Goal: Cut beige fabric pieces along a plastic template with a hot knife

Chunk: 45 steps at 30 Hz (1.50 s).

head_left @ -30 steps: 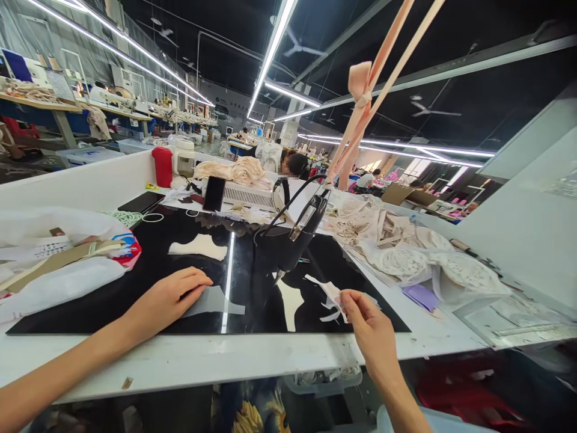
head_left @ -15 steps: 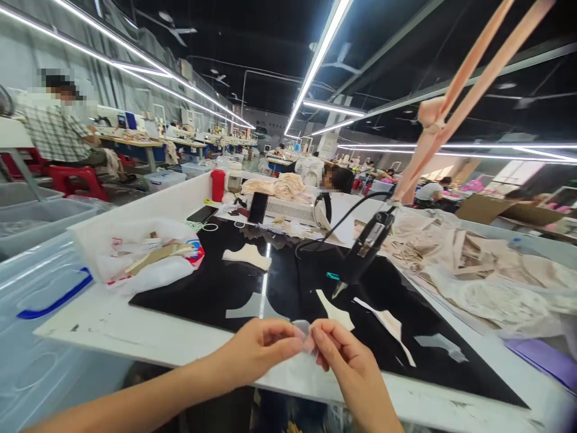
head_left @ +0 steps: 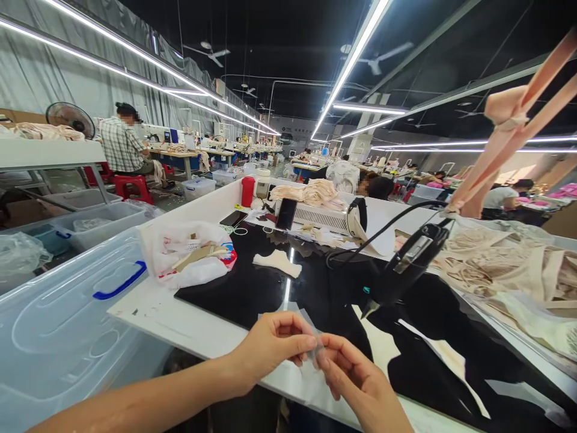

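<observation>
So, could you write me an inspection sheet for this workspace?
Surface: glossy black board on a white table.
Job's things: thin translucent piece, held; pale cut pieces on the board.
Clutter: white plastic bag of scraps, left; beige fabric heap, right.
Grip: left hand and right hand both pinch the translucent piece.
Cables: black cable joins a black tool hung from pink fabric straps.
Surroundings: clear plastic bin with blue handle; seated person in checked shirt.
</observation>
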Each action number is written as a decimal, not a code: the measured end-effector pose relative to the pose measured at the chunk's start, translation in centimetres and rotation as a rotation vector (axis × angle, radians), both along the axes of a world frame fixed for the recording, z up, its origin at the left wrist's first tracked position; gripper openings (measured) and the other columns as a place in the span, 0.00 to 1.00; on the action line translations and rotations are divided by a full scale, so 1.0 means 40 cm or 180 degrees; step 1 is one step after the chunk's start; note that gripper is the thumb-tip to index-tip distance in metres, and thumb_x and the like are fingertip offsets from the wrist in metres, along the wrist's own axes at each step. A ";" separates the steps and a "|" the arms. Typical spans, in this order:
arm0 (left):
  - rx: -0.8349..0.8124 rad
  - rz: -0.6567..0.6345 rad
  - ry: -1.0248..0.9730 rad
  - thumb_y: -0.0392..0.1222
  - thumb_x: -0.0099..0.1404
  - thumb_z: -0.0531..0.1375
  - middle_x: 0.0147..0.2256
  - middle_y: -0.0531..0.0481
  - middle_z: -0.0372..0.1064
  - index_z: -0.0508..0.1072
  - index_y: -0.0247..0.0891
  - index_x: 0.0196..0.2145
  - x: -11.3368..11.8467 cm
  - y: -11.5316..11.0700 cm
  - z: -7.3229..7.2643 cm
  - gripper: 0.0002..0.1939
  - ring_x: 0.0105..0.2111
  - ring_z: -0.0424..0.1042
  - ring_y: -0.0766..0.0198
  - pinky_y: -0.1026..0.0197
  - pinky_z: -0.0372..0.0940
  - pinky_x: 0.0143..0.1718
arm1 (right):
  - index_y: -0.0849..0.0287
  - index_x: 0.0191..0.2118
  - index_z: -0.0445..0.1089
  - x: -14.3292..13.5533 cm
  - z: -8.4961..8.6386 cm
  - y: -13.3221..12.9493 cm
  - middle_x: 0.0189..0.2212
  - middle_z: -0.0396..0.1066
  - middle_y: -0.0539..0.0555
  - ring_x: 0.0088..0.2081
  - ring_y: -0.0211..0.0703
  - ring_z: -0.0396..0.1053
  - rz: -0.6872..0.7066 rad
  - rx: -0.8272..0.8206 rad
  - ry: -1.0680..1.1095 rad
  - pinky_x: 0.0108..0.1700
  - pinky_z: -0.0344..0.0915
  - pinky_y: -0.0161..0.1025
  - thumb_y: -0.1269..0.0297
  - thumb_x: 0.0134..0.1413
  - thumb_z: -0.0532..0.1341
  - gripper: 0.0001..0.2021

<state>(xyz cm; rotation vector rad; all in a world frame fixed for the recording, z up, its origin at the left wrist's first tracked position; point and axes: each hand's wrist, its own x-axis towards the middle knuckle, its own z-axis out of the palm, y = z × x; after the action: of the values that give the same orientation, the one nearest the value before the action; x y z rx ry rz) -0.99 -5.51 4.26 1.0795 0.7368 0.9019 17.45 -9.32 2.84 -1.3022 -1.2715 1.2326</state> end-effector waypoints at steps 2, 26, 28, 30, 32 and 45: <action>0.0010 0.0053 0.0039 0.55 0.53 0.75 0.28 0.50 0.71 0.76 0.33 0.32 -0.011 0.004 0.000 0.22 0.27 0.66 0.68 0.63 0.62 0.34 | 0.55 0.44 0.80 -0.001 0.001 -0.002 0.26 0.71 0.50 0.26 0.41 0.63 -0.0024 -0.0046 -0.0183 0.29 0.59 0.35 0.34 0.46 0.69 0.29; 0.0026 0.0566 0.0293 0.58 0.54 0.74 0.31 0.49 0.74 0.75 0.35 0.33 -0.099 0.034 -0.024 0.24 0.31 0.71 0.67 0.64 0.66 0.37 | 0.55 0.34 0.79 0.011 0.015 0.008 0.27 0.74 0.52 0.24 0.40 0.60 -0.0269 -0.0120 -0.0337 0.27 0.60 0.36 0.42 0.47 0.68 0.20; -0.0003 0.0573 0.0309 0.59 0.53 0.75 0.32 0.48 0.75 0.76 0.34 0.33 -0.100 0.033 -0.015 0.25 0.31 0.72 0.66 0.64 0.67 0.37 | 0.56 0.35 0.80 0.011 0.015 0.011 0.29 0.75 0.53 0.25 0.40 0.60 -0.0323 -0.0119 -0.0288 0.27 0.60 0.36 0.44 0.47 0.68 0.19; -0.0044 0.0595 0.0264 0.59 0.51 0.75 0.34 0.47 0.76 0.76 0.34 0.33 -0.101 0.032 -0.008 0.26 0.32 0.72 0.66 0.64 0.67 0.37 | 0.56 0.36 0.80 0.013 0.013 0.014 0.31 0.76 0.54 0.24 0.40 0.61 -0.0377 -0.0093 -0.0291 0.27 0.61 0.37 0.44 0.47 0.68 0.20; -0.0069 0.0612 0.0209 0.59 0.50 0.76 0.35 0.47 0.76 0.76 0.34 0.33 -0.101 0.032 -0.006 0.27 0.32 0.72 0.67 0.64 0.68 0.37 | 0.56 0.36 0.80 0.016 0.008 0.019 0.32 0.77 0.54 0.24 0.39 0.61 -0.0382 -0.0080 -0.0280 0.28 0.63 0.37 0.43 0.47 0.68 0.20; -0.0260 0.0911 0.0106 0.54 0.51 0.75 0.34 0.49 0.75 0.74 0.35 0.32 -0.101 0.022 -0.016 0.22 0.32 0.71 0.68 0.65 0.67 0.38 | 0.55 0.33 0.75 0.012 -0.005 0.023 0.29 0.72 0.51 0.23 0.39 0.63 -0.0462 0.0240 -0.0392 0.28 0.65 0.37 0.41 0.50 0.68 0.20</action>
<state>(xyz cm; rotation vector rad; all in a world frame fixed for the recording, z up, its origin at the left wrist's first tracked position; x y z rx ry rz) -5.05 -4.64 3.63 0.9323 0.9642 1.0882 17.91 -8.41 2.62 -1.4072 -1.2735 1.0071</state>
